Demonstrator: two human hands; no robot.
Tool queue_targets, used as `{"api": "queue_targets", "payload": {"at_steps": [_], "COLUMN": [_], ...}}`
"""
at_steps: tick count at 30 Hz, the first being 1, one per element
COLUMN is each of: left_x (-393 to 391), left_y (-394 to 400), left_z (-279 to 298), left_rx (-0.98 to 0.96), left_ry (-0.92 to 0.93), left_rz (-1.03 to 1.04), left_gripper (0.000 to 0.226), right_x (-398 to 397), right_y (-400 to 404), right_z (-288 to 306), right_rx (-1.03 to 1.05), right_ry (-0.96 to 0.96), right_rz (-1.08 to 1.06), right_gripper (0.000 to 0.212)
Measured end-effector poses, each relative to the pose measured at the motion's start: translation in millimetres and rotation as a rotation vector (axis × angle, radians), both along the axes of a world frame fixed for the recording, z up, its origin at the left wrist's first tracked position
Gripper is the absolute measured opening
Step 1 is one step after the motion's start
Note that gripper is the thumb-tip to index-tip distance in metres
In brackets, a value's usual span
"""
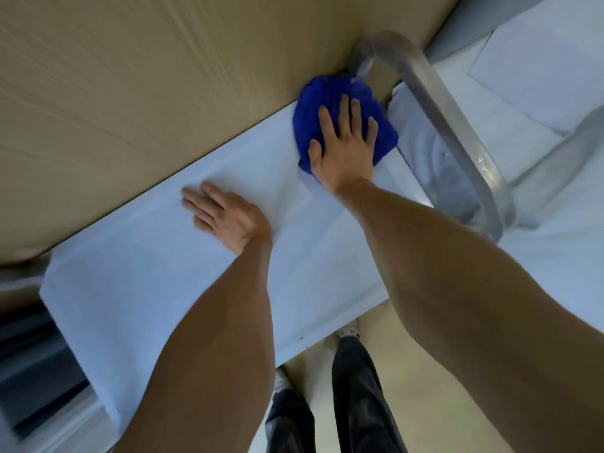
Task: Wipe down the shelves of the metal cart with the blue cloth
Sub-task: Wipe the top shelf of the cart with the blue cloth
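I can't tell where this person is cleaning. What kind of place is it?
Hard to say for sure: probably indoors, maybe a workroom or store room. A metal cart with a tubular handle stands against a plain tan wall, and the right hand presses a blue cloth on its top shelf.

Soft, even, cool daylight; source not visible. Shelf top (163,282) reads pale blue-white, nearly washed out, no hard glare. Faint shadows only, just under the right hand (343,148) and left hand (225,214). Metal handle (457,138) smeared by motion blur, dull highlights. Wide-angle bending at edges; lower left corner dim and streaked.
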State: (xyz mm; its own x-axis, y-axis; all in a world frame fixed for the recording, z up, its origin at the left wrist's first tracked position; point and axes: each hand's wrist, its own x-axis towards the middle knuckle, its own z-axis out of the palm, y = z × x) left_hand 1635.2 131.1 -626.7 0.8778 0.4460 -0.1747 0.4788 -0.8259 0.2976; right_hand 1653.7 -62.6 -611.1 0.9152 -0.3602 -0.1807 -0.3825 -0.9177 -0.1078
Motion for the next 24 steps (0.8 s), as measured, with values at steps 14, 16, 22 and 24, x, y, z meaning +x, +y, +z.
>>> {"api": "queue_targets", "payload": {"at_steps": [14,16,22,24], "left_x": [3.6,-0.1,-27.1,-30.0], "left_y": [34.5,60.3,203.5,256.0], "left_z": [53.4,74.6,128.6,138.4], "left_rx": [-0.106,-0.071,0.381,0.504], "left_ry": [0.170,0.167,0.124,0.085], "left_rz": [-0.128,-0.166,-0.168,-0.049], "left_gripper": [0.048,0.043,0.054,0.064], "right_x": [-245.9,-240.2,-186.2,-165.2], "right_y": [79.8,75.4,88.9,108.5], "right_z": [15.6,16.3,16.8,12.7], "right_rx": [0.176,0.174,0.108,0.133], "right_ry": [-0.019,-0.010,0.035,0.038], "right_rz": [0.548,0.548,0.134,0.001], "right_gripper": [0.057,0.062,0.074,0.071]}}
